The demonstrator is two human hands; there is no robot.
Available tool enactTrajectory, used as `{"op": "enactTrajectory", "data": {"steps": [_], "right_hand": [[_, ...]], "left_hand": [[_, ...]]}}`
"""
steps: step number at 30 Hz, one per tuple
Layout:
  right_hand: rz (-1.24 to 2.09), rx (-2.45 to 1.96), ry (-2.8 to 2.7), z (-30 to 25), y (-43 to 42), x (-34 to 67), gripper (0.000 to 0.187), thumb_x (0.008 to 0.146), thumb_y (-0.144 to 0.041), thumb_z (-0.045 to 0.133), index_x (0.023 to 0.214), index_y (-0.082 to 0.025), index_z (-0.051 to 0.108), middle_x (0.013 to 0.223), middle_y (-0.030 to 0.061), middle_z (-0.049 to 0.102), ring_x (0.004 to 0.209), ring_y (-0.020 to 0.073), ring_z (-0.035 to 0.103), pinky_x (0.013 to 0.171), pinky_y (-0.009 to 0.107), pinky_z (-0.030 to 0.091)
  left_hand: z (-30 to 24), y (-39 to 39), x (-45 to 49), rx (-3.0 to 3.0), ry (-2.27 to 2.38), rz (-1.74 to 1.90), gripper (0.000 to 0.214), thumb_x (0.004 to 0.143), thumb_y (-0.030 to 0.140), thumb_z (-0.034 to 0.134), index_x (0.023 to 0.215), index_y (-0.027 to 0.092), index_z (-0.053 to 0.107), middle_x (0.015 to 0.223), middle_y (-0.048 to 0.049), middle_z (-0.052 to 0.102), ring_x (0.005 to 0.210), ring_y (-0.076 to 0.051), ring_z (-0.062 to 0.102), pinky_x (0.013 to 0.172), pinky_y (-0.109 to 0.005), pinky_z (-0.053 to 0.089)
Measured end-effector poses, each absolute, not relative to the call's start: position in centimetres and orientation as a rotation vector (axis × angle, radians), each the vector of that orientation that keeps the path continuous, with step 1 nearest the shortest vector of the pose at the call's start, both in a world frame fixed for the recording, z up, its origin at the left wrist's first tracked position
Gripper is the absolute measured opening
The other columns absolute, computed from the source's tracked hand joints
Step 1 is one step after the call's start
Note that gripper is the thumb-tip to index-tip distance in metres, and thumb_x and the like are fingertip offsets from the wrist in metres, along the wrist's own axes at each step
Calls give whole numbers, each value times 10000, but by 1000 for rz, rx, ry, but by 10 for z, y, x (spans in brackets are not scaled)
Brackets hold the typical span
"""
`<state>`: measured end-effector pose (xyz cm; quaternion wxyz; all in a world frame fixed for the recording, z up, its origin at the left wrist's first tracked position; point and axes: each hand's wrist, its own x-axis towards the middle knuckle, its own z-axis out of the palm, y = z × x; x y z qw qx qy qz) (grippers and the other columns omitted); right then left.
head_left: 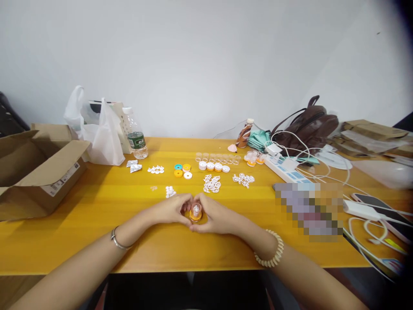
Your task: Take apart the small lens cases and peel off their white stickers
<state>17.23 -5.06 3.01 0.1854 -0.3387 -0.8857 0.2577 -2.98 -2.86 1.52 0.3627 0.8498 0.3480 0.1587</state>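
Near the front middle of the table, a small clear container with an orange ring (195, 213) stands upright, with a small white piece visible inside its clear top. My left hand (176, 209) curves around its left side, thumb at the front and fingers behind. From the other side my right hand (211, 215) is wrapped around it, and the fingertips of both hands meet. Just beyond my hands are small white round caps (170, 192), a pile of white openwork pieces (212, 184) and another such pile (244, 180).
Behind stand coloured ring lids (178, 173), white-and-orange lids (210, 166) and a row of clear cups (213, 158). A cardboard box (61, 181) and water bottle (137, 140) stand left. On the right lie a power strip (284, 170), tangled cables and phone (383, 211).
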Motion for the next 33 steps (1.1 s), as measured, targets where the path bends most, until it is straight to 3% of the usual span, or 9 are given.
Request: {"op": "enactTrajectory", "data": {"steps": [5,9,12,16,18,22,28,33], "right_hand": [[784,-862,-2519,24,-44,172,267,720,-269,637,925,-166,499,945,58,562,854,179,535,763,317,448],[838,-841,-2486,19,-38,171,253,710,-268,650,893,-164,509,895,41,562,820,164,543,742,293,454],[877,-844,-2474,16,-36,171,283,686,-304,682,867,-166,514,850,25,566,781,156,547,710,281,457],[851,-879,-2469,15,-35,171,313,665,-345,699,841,-158,520,822,23,574,753,159,543,688,283,457],[865,-868,-2479,16,-34,170,295,675,-333,689,845,-158,523,821,19,574,742,154,540,673,271,453],[944,-839,-2466,17,-34,170,266,690,-324,681,846,-167,533,816,3,580,737,144,539,672,252,440],[935,-951,-2366,12,-34,168,258,682,-304,673,824,-177,498,735,-26,540,642,116,488,590,230,404],[899,-1091,-2294,8,-37,163,257,659,-291,666,715,-184,439,637,-49,489,550,93,423,500,206,337]], "left_hand": [[33,-37,-40,2218,738,559,408,733,246,618,1111,190,474,998,-44,549,864,-154,505,782,-286,431],[45,-44,-34,2287,538,585,382,804,170,527,1182,220,500,1121,-76,525,1040,-183,494,935,-336,387],[44,-46,-29,2296,540,565,274,849,204,492,1115,210,555,1082,-83,531,1000,-172,516,903,-317,409],[39,-47,-27,2298,785,648,252,785,335,604,993,197,564,942,-53,557,885,-175,525,814,-314,433],[38,-48,-28,2306,788,634,372,745,347,646,1067,207,522,1030,-63,553,970,-199,507,868,-340,414],[39,-49,-29,2327,676,547,457,819,249,547,1255,252,413,1198,-74,521,1086,-204,480,956,-361,363],[30,-51,-19,2300,955,775,177,778,282,598,926,190,570,872,-26,598,833,-162,546,779,-287,425],[23,-51,-13,2221,1141,908,197,737,335,632,801,176,536,790,-7,575,740,-145,524,691,-266,413]]}}
